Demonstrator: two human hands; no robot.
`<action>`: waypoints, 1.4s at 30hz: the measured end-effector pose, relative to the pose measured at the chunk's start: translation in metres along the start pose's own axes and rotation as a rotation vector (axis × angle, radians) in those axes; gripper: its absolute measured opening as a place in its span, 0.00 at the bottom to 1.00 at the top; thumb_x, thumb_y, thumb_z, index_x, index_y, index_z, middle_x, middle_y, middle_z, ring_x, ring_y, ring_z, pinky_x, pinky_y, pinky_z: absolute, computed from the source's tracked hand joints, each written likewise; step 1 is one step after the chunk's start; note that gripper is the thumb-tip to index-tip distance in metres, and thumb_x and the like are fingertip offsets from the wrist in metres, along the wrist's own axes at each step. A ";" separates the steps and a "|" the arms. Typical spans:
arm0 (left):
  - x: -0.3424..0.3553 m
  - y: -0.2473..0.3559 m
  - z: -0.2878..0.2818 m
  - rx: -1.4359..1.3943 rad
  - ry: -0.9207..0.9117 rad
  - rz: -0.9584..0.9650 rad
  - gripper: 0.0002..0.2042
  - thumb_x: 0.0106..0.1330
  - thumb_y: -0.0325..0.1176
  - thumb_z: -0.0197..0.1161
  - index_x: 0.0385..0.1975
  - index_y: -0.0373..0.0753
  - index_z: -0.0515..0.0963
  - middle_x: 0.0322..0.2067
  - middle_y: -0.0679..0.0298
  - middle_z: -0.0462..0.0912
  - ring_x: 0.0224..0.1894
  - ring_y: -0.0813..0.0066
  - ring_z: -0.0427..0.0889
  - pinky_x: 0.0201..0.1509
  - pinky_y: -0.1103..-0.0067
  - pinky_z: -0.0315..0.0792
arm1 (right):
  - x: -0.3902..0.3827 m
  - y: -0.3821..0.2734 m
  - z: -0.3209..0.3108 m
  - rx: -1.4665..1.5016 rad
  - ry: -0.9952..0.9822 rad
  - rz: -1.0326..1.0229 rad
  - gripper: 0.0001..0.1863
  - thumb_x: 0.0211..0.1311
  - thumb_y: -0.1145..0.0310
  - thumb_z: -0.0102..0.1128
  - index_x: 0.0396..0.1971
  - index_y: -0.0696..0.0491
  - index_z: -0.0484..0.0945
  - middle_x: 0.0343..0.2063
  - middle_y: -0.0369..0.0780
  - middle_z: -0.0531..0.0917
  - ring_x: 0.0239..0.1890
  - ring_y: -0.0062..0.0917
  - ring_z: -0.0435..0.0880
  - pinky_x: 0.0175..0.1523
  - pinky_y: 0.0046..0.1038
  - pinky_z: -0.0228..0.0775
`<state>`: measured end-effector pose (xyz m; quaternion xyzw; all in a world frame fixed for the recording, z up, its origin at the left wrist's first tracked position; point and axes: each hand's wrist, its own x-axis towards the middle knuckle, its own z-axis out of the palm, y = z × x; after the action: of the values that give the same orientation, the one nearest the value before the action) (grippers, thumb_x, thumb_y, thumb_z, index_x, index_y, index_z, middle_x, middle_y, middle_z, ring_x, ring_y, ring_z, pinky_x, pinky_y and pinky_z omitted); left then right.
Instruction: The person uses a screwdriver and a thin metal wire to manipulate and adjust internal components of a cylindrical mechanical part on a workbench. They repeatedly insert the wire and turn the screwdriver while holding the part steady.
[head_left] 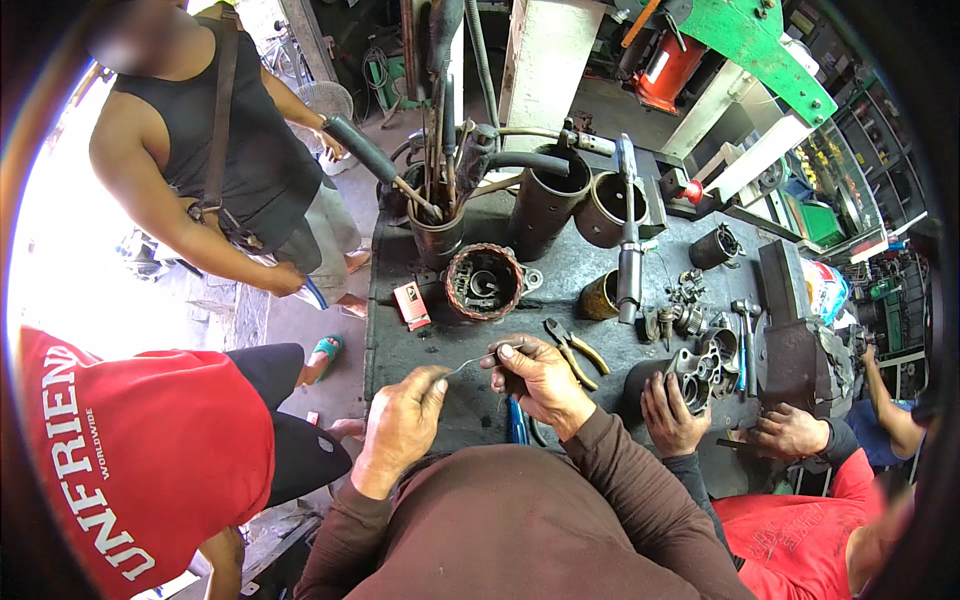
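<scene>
My left hand [405,425] pinches one end of a thin metal wire [462,365] above the dark workbench [400,360]. To its right, my right hand [535,385] has the other end between thumb and fingers. Beyond them sits a round motor housing [468,310] with copper windings round its rim, beside a small red-and-white box [411,306]. Pliers with yellow handles [583,365] lie right of my right hand. A blue-handled tool [518,425] lies below it, partly hidden.
Co-worker hands grip a metal casting [688,373] and rest near a metal block [800,360] at right. Upright cylinders [545,210], tools [630,270], small parts [687,315] and a hammer [745,330] crowd the bench. People in black [200,140] and red [150,450] stand at left.
</scene>
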<state>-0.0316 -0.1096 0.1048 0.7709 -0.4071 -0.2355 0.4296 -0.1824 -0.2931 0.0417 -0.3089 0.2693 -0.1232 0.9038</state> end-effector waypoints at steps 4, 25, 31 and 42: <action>-0.002 0.004 0.000 -0.081 0.097 -0.060 0.08 0.78 0.30 0.63 0.48 0.34 0.84 0.32 0.52 0.88 0.31 0.62 0.88 0.38 0.70 0.79 | 0.001 0.009 0.006 0.164 0.032 0.075 0.10 0.80 0.68 0.60 0.50 0.58 0.80 0.43 0.47 0.89 0.33 0.28 0.87 0.43 0.33 0.83; -0.001 -0.052 -0.017 -0.150 0.492 -0.101 0.06 0.82 0.28 0.53 0.45 0.33 0.75 0.30 0.63 0.77 0.31 0.75 0.72 0.38 0.74 0.70 | -0.057 -0.191 0.112 -1.392 0.034 -0.672 0.19 0.69 0.66 0.71 0.55 0.59 0.83 0.37 0.46 0.90 0.40 0.31 0.90 0.49 0.32 0.81; -0.015 -0.057 -0.020 -0.228 0.533 -0.105 0.06 0.80 0.29 0.56 0.46 0.32 0.75 0.26 0.64 0.76 0.25 0.78 0.71 0.31 0.74 0.68 | 0.025 -0.252 0.154 -1.992 0.221 -1.112 0.13 0.66 0.67 0.68 0.46 0.56 0.86 0.38 0.49 0.89 0.43 0.47 0.88 0.50 0.43 0.80; -0.028 -0.087 -0.034 -0.640 0.470 -0.331 0.12 0.75 0.36 0.68 0.37 0.31 0.85 0.23 0.70 0.81 0.25 0.83 0.76 0.31 0.79 0.70 | 0.163 -0.301 0.146 -2.589 -0.091 -0.706 0.21 0.59 0.61 0.72 0.53 0.46 0.87 0.47 0.43 0.89 0.59 0.44 0.81 0.65 0.46 0.72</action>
<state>0.0144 -0.0439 0.0483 0.6865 -0.0755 -0.2335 0.6845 0.0169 -0.5189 0.2594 -0.9918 0.0676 0.0039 -0.1083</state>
